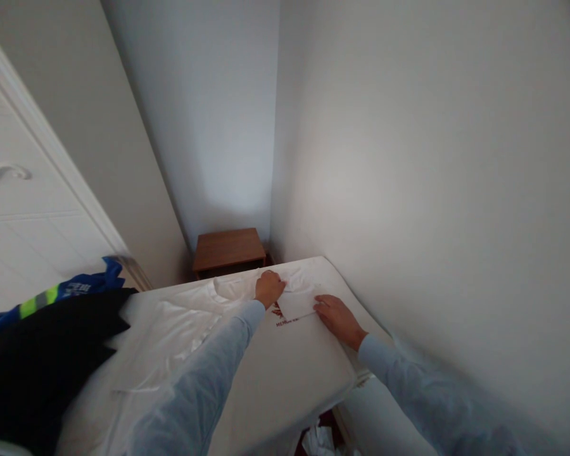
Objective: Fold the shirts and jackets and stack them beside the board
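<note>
A white shirt (171,335) is spread over a white mattress (285,373) with red-brown printing. At the shirt's upper right part, my left hand (270,288) has its fingers closed on the cloth. My right hand (339,320) is to the right of it, its fingertips pinching the edge of the white sleeve (298,304). Between the two hands the sleeve lies nearly flat and covers part of the printing. The undersides of my fingers are hidden.
Black clothing (42,354) and a blue garment with a yellow-green stripe (71,288) lie at the left. A brown wooden nightstand (230,247) stands in the corner beyond the mattress. Walls border the right side and back. Crumpled white items (319,438) sit below the near edge.
</note>
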### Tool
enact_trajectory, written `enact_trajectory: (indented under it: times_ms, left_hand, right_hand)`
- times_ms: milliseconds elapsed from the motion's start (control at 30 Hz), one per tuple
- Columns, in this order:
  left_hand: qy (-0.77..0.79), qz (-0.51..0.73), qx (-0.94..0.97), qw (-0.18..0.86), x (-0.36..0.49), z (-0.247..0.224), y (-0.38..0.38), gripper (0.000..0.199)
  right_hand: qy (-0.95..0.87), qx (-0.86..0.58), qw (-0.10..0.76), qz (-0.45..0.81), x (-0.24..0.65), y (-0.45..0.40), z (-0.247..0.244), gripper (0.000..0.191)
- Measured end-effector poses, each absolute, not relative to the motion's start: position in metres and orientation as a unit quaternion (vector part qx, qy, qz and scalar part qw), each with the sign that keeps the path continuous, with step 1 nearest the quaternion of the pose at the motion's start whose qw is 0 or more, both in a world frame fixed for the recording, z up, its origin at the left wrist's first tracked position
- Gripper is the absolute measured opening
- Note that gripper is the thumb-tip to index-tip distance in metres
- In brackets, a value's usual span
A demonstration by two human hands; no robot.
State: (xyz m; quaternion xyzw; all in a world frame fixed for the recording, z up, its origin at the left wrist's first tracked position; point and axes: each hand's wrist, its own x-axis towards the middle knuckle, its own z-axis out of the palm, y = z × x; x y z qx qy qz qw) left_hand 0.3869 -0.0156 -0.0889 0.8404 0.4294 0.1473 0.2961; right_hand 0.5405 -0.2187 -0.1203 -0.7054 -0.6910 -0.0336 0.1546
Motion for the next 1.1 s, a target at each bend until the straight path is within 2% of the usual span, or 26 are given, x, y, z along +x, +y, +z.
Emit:
enact_trajectory:
  times_ms: [167, 367, 467, 733, 967, 1100]
  left_hand:
    - [0.465, 0.178, 0.761, 0.415, 0.382, -0.08, -0.002, 0.013]
    - [0.46, 0.122, 0.616, 0.627, 0.367, -0.08, -0.002, 0.028]
    - [0.436, 0.084, 0.566, 0.695, 0.358, -0.08, -0.004, 0.033]
    - [0.461, 0.068, 0.503, 0.728, 0.359, -0.09, -0.006, 0.034]
    - [0.431, 0.174, 0.459, 0.757, 0.366, -0.097, -0.01, 0.02]
    - [0.42, 0.23, 0.461, 0.747, 0.37, -0.101, -0.009, 0.018]
  right_hand:
    - [-0.679, -0.699, 0.211, -0.079, 0.547, -0.223, -0.126, 0.025]
    - [-0.681, -0.684, 0.256, -0.06, 0.55, -0.226, -0.125, 0.035]
    - [-0.692, -0.67, 0.264, -0.047, 0.544, -0.228, -0.124, 0.039]
    - [-0.707, -0.674, 0.215, 0.014, 0.502, -0.228, -0.103, 0.045]
    - [-0.666, -0.716, 0.194, 0.08, 0.468, -0.216, -0.096, 0.049]
    - [-0.637, -0.75, 0.162, 0.077, 0.458, -0.202, -0.092, 0.041]
